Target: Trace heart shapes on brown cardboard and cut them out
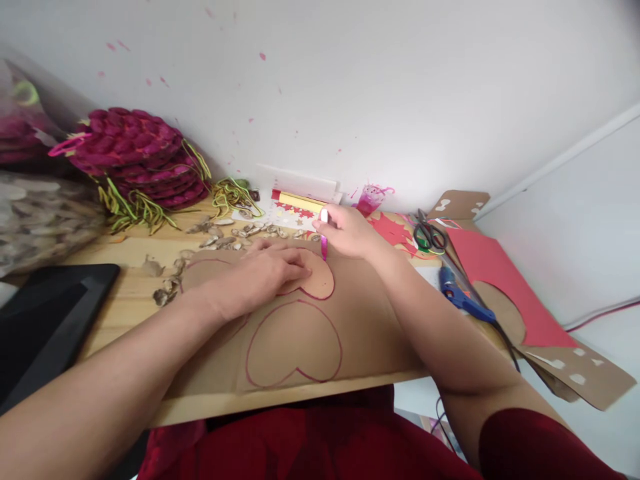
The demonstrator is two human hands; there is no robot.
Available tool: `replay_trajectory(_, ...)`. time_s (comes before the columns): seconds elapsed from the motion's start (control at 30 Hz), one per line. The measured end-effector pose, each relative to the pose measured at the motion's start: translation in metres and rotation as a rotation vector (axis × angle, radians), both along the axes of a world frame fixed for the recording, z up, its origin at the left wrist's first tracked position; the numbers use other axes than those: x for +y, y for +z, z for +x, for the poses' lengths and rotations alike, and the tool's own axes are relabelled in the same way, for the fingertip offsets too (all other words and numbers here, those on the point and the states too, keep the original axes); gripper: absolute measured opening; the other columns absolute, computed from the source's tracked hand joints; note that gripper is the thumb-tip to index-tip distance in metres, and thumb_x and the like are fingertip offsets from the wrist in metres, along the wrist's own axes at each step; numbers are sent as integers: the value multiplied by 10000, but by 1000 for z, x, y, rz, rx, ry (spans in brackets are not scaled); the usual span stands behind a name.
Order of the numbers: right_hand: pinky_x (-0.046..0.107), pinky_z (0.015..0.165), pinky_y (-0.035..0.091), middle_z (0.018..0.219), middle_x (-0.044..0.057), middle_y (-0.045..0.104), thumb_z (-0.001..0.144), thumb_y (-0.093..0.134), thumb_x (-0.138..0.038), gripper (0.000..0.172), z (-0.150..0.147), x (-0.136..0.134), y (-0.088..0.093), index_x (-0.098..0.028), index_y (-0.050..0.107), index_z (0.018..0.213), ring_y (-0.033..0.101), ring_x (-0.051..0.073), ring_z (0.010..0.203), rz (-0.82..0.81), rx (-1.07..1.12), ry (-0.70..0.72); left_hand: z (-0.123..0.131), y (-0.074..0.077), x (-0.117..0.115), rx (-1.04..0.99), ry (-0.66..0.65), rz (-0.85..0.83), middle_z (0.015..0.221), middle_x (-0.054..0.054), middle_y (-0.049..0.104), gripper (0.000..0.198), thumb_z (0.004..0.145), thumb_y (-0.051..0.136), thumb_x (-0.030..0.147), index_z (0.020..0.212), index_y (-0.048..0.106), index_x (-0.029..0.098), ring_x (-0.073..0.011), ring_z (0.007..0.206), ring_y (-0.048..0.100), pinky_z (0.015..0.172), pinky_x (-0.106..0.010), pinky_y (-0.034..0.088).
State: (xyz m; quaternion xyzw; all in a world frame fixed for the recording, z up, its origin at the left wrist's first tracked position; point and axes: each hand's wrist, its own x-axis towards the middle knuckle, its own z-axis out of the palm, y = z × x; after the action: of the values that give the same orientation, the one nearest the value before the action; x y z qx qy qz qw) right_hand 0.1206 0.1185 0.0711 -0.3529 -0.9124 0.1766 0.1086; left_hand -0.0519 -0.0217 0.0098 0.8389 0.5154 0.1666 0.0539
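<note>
A large sheet of brown cardboard point(367, 320) lies on the wooden table, with heart outlines drawn on it in dark pink. One outline shows whole near the front edge; another, at the left, is partly covered by my arm. My left hand point(265, 270) rests flat on a lighter heart-shaped piece point(321, 280), fingers stretched out and pressing it against the cardboard. In my right hand point(347, 230) is a pink marker point(324, 248), held upright with its tip down at the upper right edge of that piece.
Shell-like pieces point(227, 243) lie behind the cardboard. A black tablet-like slab point(55, 320) is at left, below woven magenta items point(135, 150). To the right are scissors point(427, 233), a blue glue gun point(463, 297) and red paper point(500, 273). A white wall stands behind.
</note>
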Motion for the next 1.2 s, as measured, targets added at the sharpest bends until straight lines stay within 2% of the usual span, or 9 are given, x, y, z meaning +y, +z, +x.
replay_trajectory(0.1, 308, 608, 283, 712, -7, 576, 991, 535, -407, 308, -9, 1, 1, -233, 441, 755, 505, 170, 657, 8, -63, 11, 0, -3, 0, -28, -11, 20, 1331, -56, 715, 350, 1056, 449, 258, 1128, 789, 292, -272, 1205, 601, 1008, -455, 362)
replay_trajectory(0.23, 310, 623, 309, 811, 31, 657, 993, 538, -391, 274, -19, 3, 4, -225, 486, 781, 566, 191, 728, 7, -147, 29, 0, -3, 0, -61, -51, 17, 1333, -78, 717, 365, 1063, 432, 249, 1130, 790, 257, -256, 1131, 642, 991, -451, 381)
replay_trajectory(0.5, 316, 678, 382, 947, 87, 714, 998, 526, -371, 225, -33, 5, 8, -214, 566, 844, 619, 231, 835, 21, -254, 62, 1, 1, -1, -74, -51, 3, 1342, -63, 717, 380, 1058, 426, 207, 1083, 801, 262, -257, 1133, 645, 959, -450, 365)
replay_trajectory(0.67, 316, 690, 398, 1000, 98, 722, 1008, 527, -355, 205, -40, 2, 13, -208, 613, 894, 630, 242, 872, 17, -269, 47, 0, -3, 0, -83, -53, 38, 1330, -55, 725, 368, 1065, 436, 254, 1068, 804, 271, -251, 1121, 645, 961, -448, 369)
replay_trajectory(0.83, 311, 719, 386, 1006, 106, 721, 1027, 520, -347, 223, -46, 0, 15, -196, 621, 896, 632, 240, 898, 32, -264, 59, 1, 1, -1, -45, -39, 11, 1345, -68, 713, 381, 1075, 426, 248, 1065, 808, 259, -261, 1104, 653, 970, -480, 347)
replay_trajectory(1.2, 305, 730, 334, 981, 95, 715, 1047, 506, -325, 235, -61, 5, 4, -167, 652, 952, 598, 221, 860, 100, -186, 131, 2, 1, 0, -34, -20, -7, 1324, -54, 724, 349, 1082, 452, 264, 1074, 801, 263, -263, 1126, 642, 954, -475, 334)
